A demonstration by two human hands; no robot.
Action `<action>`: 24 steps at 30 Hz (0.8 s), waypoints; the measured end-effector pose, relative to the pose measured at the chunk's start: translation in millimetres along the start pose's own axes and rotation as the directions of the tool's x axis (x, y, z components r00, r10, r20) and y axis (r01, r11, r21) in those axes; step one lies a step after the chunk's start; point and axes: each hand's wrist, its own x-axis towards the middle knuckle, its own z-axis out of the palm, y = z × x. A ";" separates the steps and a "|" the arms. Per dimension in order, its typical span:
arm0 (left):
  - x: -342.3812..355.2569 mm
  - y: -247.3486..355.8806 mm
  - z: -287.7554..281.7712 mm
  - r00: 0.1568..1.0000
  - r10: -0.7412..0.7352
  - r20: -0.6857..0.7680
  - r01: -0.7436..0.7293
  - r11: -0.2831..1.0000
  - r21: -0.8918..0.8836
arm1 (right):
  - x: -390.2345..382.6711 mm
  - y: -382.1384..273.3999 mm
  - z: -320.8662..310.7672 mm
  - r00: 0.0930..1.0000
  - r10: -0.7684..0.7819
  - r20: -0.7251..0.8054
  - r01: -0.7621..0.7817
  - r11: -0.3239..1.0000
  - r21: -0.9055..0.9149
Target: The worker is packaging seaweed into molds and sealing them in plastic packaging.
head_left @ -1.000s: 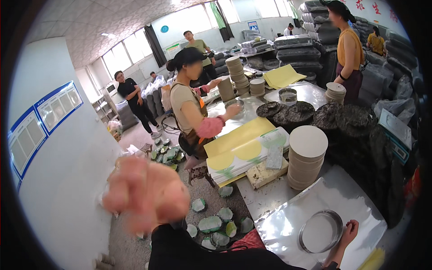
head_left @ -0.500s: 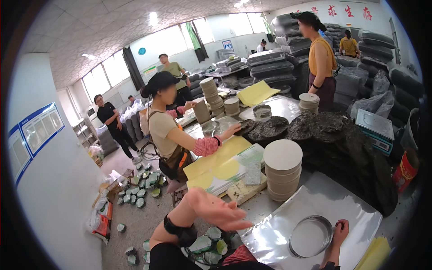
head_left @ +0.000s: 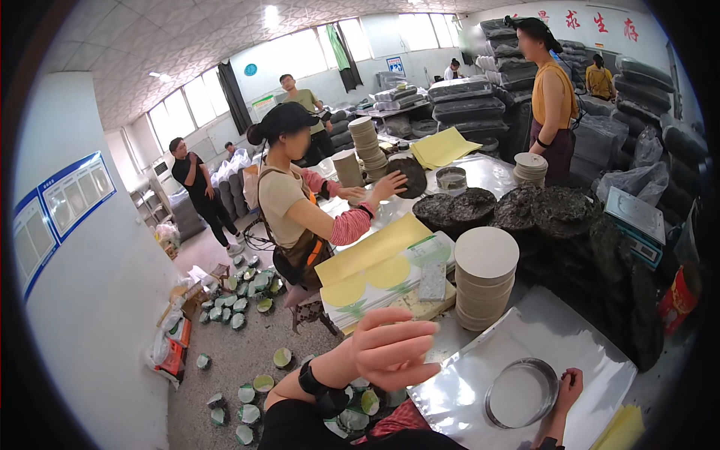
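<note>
Left hand point(head_left: 394, 350) raised, fingers half-curled, empty, right hand point(head_left: 570, 391) beside metal ring point(head_left: 553, 384), fingers' hold unclear

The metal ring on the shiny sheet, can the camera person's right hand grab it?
Yes, probably: the right hand is right beside the metal ring, and nothing seems to stand between them on the shiny sheet.

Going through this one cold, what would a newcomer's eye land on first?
Probably the big dark, lumpy heap at the right, beside a stack of pale round discs. Closer in, the person's left hand is raised at lower centre, fingers partly curled, while the right hand is just right of a metal ring on a shiny sheet. Farther back, a co-worker's hand is at a dark round slab.
</note>
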 end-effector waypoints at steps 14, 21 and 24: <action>32.8 -22.5 15.2 0.989 -0.054 0.138 0.059 0.998 -0.030 | 3.1 -2.1 4.7 1.000 0.013 0.025 -0.011 0.998 -0.068; -170.1 72.3 124.8 0.700 0.179 0.692 0.359 0.749 -0.557 | 7.4 33.0 -17.3 0.997 0.047 0.063 -0.044 0.997 -0.057; -181.0 82.8 129.5 0.624 0.117 0.772 0.450 0.754 -0.479 | 11.4 30.6 -17.4 0.989 0.090 0.120 -0.092 0.996 0.010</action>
